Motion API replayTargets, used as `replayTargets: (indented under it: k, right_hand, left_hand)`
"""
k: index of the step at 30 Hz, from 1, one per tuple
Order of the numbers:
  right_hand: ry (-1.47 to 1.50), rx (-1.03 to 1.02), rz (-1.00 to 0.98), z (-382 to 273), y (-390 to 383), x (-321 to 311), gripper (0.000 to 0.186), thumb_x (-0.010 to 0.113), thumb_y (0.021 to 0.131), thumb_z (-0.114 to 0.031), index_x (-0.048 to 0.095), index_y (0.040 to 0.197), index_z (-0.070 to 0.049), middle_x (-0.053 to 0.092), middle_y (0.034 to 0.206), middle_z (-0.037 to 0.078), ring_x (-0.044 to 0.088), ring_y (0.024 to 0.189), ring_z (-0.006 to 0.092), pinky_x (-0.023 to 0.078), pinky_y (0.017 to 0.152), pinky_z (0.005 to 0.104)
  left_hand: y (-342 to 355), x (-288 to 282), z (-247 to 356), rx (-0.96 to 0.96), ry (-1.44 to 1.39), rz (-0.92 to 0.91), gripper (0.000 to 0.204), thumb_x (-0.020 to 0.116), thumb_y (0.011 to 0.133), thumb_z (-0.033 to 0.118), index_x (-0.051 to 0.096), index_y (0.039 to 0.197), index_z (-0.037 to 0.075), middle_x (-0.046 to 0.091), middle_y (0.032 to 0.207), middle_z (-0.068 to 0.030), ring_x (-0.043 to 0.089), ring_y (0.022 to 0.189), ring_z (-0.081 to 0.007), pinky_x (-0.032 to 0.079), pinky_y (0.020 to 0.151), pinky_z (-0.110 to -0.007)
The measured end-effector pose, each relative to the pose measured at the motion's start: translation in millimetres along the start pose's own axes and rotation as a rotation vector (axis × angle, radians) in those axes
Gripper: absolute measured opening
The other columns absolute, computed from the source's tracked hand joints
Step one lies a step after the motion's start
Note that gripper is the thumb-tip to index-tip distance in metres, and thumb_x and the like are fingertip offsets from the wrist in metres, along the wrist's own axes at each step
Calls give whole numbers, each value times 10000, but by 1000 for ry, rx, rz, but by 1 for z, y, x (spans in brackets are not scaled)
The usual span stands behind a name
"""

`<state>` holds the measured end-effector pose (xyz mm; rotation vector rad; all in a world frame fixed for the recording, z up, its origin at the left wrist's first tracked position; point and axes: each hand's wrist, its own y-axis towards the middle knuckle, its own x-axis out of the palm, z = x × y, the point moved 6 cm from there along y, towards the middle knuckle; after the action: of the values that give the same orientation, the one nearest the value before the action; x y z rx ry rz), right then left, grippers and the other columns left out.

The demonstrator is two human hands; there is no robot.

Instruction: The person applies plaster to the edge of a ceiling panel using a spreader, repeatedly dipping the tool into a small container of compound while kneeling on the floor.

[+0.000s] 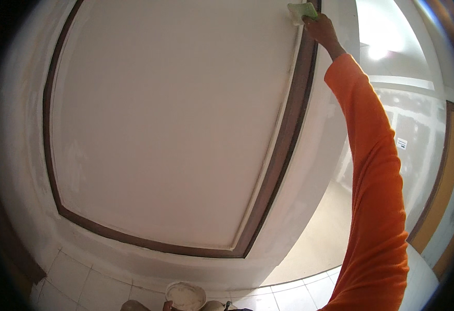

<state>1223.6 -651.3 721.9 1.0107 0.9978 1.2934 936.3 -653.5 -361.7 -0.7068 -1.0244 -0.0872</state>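
A single head-worn fisheye view, toward a nearby framed wall panel and down to tiled floor.

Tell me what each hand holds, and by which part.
The right hand grips a pale green flat spreader by its right edge. The left hand barely shows, beside the bucket; its hold cannot be told.

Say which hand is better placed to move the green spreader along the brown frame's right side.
Right, probably: the right hand holds the green spreader at the brown frame, high up; the left hand shows only partly, low at the bucket.
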Motion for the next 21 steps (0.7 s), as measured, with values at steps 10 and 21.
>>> replayTargets:
  k: [10,21]
  right_hand:
    - [-189,-155,-164,-5,-15,22,415,603,880,-326,632,1044,54,671,901,270,661,859,435,517,767,487]
    - [276,-61,-703,-120,-333,-2,241,593,853,-200,605,1023,-31,637,909,264,616,866,461,499,773,553]
  left_hand:
    - [12,2,-24,-37,-4,-3,863,733,738,179,237,1444,155,445,1371,-186,487,1233,-320,485,962,-514]
    - [3,-27,-8,-14,13,4,852,726,739,197,247,1441,152,440,1374,-188,483,1237,-329,481,963,-523]
